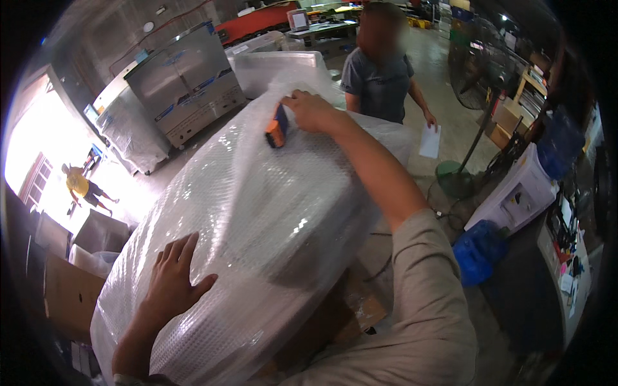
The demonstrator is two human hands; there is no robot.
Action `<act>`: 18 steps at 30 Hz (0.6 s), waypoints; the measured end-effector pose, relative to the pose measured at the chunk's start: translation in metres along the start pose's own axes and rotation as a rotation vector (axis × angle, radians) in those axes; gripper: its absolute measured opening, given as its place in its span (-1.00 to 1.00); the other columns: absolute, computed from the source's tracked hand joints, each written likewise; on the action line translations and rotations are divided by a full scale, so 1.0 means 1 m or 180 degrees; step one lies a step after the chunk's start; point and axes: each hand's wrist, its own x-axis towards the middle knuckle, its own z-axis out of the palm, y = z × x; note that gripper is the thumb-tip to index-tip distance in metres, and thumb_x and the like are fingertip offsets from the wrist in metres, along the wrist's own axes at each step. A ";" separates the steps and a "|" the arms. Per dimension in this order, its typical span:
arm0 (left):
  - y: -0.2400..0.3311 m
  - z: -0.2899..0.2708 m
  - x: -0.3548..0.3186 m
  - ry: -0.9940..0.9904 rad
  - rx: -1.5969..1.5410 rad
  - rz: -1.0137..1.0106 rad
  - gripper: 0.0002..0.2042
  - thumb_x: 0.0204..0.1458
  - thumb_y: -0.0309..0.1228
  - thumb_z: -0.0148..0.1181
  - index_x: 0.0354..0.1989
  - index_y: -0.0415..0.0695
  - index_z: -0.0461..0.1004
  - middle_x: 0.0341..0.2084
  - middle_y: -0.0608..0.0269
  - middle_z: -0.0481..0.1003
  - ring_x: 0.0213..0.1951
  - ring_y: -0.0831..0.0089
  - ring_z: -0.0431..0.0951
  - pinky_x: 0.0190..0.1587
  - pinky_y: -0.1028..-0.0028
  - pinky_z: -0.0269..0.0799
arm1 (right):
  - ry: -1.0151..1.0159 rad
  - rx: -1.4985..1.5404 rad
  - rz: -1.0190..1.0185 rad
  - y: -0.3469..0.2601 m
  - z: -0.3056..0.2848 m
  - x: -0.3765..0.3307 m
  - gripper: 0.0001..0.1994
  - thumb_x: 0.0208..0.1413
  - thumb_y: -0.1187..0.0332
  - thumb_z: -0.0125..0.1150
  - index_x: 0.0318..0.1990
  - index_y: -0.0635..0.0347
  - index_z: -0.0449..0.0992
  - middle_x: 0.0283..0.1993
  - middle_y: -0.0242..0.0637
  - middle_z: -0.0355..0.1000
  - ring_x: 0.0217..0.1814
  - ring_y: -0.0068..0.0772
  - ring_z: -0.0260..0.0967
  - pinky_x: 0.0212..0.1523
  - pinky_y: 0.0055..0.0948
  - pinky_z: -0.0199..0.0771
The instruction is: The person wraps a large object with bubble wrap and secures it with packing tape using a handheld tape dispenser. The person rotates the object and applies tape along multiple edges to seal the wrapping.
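Wrapping step, mid-way, by my reading. A large rounded object lay fully covered in bubble wrap (257, 212), filling the centre of the head view and running from the near left corner up toward the far side.

Left hand (174, 280) lay flat, fingers spread, palm down on the near lower end of the bubble wrap. It closed on nothing; it only pressed the film against the bulk beneath.

Right hand (312, 110) reached far out over the top, at the far upper end of the wrapped object. Its fingers were closed around an orange and dark tape dispenser (277, 128), whose lower end touched the film just left of the hand. Whether tape was actually feeding out could not be told.

Judgement: the sealing of a seam or loose flap at the far end was in hand, with the near hand holding the wrap taut. The next move would call for steady downward pressure on the dispenser, a straight pull along the overlap, and the left hand holding firm so the film did not slip or wrinkle.

Surroundings: a person in a grey shirt (380, 77) stood beyond the far end, holding a white sheet of paper (430, 140). Steel cabinets (183, 80) stood at upper left. Cardboard box (67, 296) at lower left.
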 end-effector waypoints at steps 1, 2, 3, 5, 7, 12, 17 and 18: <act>0.004 0.004 0.006 0.0119 -0.0059 0.0020 -0.23 0.05 -0.09 0.41 0.38 -0.21 0.26 0.22 -0.12 0.37 0.27 -0.02 0.37 0.30 0.04 0.33 | -0.0040 -0.0081 -0.0037 0.003 -0.001 0.006 -0.33 0.08 0.46 0.22 0.41 -0.05 0.29 0.41 0.03 0.21 0.45 0.08 0.23 0.39 -0.05 0.30; 0.007 0.010 0.012 0.0003 -0.0022 -0.0043 -0.27 0.06 -0.13 0.39 0.35 -0.23 0.29 0.19 -0.09 0.41 0.23 0.00 0.40 0.25 0.06 0.37 | -0.0014 -0.0198 -0.0078 0.005 -0.001 0.010 -0.30 0.07 0.47 0.24 0.43 -0.11 0.27 0.43 0.04 0.19 0.45 0.10 0.22 0.39 -0.02 0.30; 0.009 0.014 0.016 0.0042 -0.0011 0.0002 -0.32 0.08 -0.17 0.38 0.32 -0.24 0.32 0.15 -0.06 0.44 0.19 0.02 0.44 0.21 0.08 0.41 | -0.0116 -0.0236 -0.0057 0.007 -0.001 0.014 -0.30 0.07 0.47 0.25 0.42 -0.15 0.28 0.44 0.03 0.17 0.46 0.12 0.21 0.39 0.01 0.29; 0.011 0.025 0.022 0.0263 0.0048 0.0132 -0.51 0.13 -0.30 0.32 0.21 -0.25 0.44 0.04 0.02 0.51 0.09 0.06 0.51 0.06 0.10 0.52 | -0.0300 -0.0320 -0.0081 0.008 0.005 0.021 -0.29 0.07 0.46 0.28 0.42 -0.23 0.29 0.47 0.03 0.13 0.47 0.17 0.18 0.40 0.07 0.27; 0.010 0.035 0.027 0.0381 0.0034 0.0055 -0.57 0.15 -0.34 0.28 0.18 -0.23 0.47 0.00 0.03 0.52 0.06 0.06 0.52 0.03 0.10 0.52 | -0.0277 -0.0215 -0.0012 0.008 0.012 0.028 -0.30 0.07 0.44 0.29 0.41 -0.25 0.30 0.48 0.02 0.11 0.49 0.16 0.16 0.40 0.11 0.25; -0.002 0.049 0.030 0.0887 -0.0009 0.0182 -0.78 0.15 -0.50 0.23 -0.04 -0.25 0.56 -0.22 0.05 0.56 -0.16 0.07 0.60 -0.15 0.12 0.55 | -0.0241 -0.0365 -0.0147 0.015 0.010 0.028 -0.45 0.13 0.41 0.27 0.30 -0.23 0.42 0.49 -0.03 0.10 0.50 0.11 0.14 0.40 0.11 0.25; -0.001 0.039 0.010 0.1167 -0.0219 0.0431 -0.88 0.11 -0.62 0.19 -0.18 -0.30 0.54 -0.37 0.02 0.52 -0.33 0.05 0.59 -0.35 0.15 0.49 | -0.0353 -0.0210 -0.0397 0.032 -0.034 -0.038 -0.56 0.05 0.37 0.39 0.13 -0.03 0.54 0.42 -0.18 0.23 0.46 -0.04 0.20 0.41 -0.08 0.27; 0.003 0.036 0.006 0.1267 -0.0234 0.0472 -0.89 0.12 -0.64 0.18 -0.19 -0.32 0.53 -0.38 -0.01 0.50 -0.34 0.02 0.58 -0.34 0.14 0.48 | -0.0343 -0.0061 -0.0372 0.033 -0.045 -0.061 -0.57 0.02 0.36 0.42 0.10 0.02 0.56 0.40 -0.20 0.26 0.44 -0.08 0.22 0.41 -0.12 0.28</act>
